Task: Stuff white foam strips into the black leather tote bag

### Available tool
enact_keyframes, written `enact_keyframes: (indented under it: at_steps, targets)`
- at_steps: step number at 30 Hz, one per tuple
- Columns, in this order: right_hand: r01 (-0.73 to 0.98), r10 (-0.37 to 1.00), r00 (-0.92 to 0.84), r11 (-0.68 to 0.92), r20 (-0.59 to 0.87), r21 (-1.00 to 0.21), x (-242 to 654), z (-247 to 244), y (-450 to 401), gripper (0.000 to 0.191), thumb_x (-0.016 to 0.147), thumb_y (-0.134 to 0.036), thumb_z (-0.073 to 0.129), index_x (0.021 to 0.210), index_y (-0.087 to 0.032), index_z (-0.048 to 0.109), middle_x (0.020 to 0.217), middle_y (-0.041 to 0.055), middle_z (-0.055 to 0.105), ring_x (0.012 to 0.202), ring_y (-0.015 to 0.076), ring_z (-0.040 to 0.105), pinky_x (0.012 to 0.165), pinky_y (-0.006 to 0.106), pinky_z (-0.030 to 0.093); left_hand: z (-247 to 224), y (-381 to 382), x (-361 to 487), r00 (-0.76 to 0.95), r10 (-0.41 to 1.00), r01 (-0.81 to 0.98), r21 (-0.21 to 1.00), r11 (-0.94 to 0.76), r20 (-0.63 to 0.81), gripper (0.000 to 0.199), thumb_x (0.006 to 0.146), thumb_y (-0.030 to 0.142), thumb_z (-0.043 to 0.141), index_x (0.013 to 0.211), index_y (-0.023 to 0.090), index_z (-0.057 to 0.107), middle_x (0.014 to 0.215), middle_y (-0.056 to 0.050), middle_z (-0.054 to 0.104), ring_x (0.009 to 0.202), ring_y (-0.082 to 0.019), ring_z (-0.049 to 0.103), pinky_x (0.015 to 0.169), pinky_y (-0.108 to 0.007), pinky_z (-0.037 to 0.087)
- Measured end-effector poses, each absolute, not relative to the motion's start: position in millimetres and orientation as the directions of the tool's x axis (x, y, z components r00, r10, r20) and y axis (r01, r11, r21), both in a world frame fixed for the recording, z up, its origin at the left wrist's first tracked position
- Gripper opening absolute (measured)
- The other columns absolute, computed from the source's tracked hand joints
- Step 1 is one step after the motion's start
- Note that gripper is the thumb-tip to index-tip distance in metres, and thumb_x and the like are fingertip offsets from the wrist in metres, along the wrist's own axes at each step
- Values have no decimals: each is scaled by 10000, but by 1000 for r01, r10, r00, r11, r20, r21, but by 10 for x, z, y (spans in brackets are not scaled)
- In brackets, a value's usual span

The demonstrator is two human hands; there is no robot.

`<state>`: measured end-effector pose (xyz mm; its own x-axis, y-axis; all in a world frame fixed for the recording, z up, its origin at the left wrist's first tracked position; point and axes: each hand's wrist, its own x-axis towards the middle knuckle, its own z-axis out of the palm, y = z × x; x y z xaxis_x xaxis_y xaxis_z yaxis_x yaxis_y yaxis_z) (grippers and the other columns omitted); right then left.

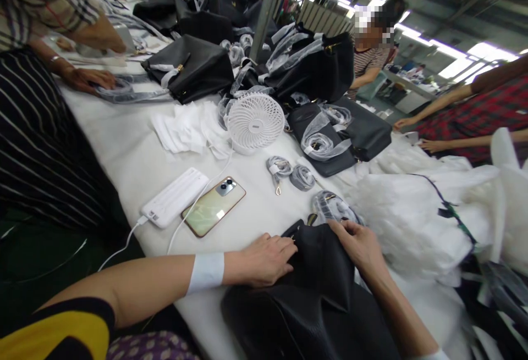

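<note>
A black leather-look handbag lies in front of me at the table's near side, its upper edge raised and folded. My right hand pinches that upper edge between thumb and fingers. At the opening, beside the zipper, my left hand has its fingers bent over the bag's left edge; the fingertips are partly hidden. Just beyond the bag sits a plastic-wrapped strap bundle. Farther off lie two coiled straps, one with a gold clasp.
Left of my hands are a phone and a white power bank with cables. A white fan stands mid-table near white paper sheets. More black bags fill the back. White packing material is heaped right. Other people work around the table.
</note>
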<state>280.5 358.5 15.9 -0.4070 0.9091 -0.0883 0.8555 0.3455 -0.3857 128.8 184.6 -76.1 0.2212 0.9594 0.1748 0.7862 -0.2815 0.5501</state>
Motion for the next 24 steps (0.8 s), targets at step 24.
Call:
enact_keyframes:
  at_steps: [24]
  targets:
    - [753, 696, -601, 657, -393, 11, 2585, 98, 3537, 271, 785, -453, 624, 673, -207, 631, 725, 67, 678, 729, 229, 627, 619, 289, 392, -742, 2127, 1415, 134, 986, 908, 386, -164, 103, 273, 966, 212, 350, 1178, 233, 520, 1290, -114, 469, 944, -235, 566, 571, -291, 525]
